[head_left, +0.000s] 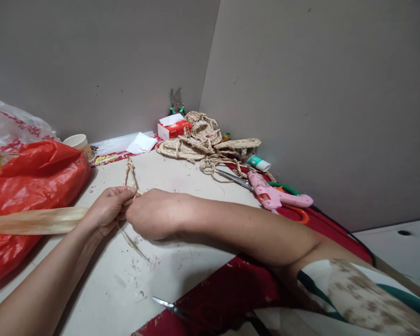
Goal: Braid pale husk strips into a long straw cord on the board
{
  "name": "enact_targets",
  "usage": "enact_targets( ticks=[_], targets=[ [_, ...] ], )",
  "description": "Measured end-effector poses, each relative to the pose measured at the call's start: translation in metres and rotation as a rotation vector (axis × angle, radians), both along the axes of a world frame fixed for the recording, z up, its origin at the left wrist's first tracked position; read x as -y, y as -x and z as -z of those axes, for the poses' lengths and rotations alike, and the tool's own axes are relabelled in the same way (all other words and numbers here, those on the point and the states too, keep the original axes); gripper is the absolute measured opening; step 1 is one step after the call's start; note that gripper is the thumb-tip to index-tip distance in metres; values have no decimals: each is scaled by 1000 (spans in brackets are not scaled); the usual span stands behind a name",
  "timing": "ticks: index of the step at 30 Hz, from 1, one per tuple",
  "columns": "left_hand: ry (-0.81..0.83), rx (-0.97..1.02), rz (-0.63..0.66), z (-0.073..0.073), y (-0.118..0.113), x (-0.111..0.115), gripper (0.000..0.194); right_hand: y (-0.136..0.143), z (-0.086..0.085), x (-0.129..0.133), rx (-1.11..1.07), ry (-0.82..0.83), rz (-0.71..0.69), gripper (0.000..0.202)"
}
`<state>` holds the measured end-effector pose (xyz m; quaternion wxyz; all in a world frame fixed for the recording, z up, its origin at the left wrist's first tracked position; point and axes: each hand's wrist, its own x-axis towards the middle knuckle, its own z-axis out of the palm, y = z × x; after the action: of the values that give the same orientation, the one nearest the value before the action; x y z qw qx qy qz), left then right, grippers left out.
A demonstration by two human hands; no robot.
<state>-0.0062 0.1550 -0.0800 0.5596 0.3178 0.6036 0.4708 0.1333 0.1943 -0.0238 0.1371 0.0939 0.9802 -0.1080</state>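
A thin twisted straw cord [130, 173] lies looped on the pale board, its near end running into my hands. My left hand [109, 205] pinches this end between thumb and fingers. Pressed close against it, my right hand [154, 213] is closed at the same spot, back of the hand up, its fingertips mostly hidden. Below the hands a loose fibre end [135, 247] hangs over the board. A wide pale strip of dried fibre [38, 221] stretches from the left edge to behind my left wrist.
A red plastic bag [56, 172] bulges at left beside a paper cup [77, 142]. Coiled braided cord [196, 144] heaps at the back near a tissue pack [173, 128]. Scissors [234, 178] and a pink glue gun [275, 193] lie right; a pointed metal tool [168, 304] lies in front.
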Motion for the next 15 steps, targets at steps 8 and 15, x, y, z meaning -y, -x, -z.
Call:
enact_targets(
  ticks=[8, 15],
  targets=[
    [-22, 16, 14, -2, -1, 0, 31, -11, -16, -6, -48, 312, -244, 36],
    [-34, 23, 51, 3, 1, -2, 31, 0, 5, -69, -314, 363, 426, 39]
  ],
)
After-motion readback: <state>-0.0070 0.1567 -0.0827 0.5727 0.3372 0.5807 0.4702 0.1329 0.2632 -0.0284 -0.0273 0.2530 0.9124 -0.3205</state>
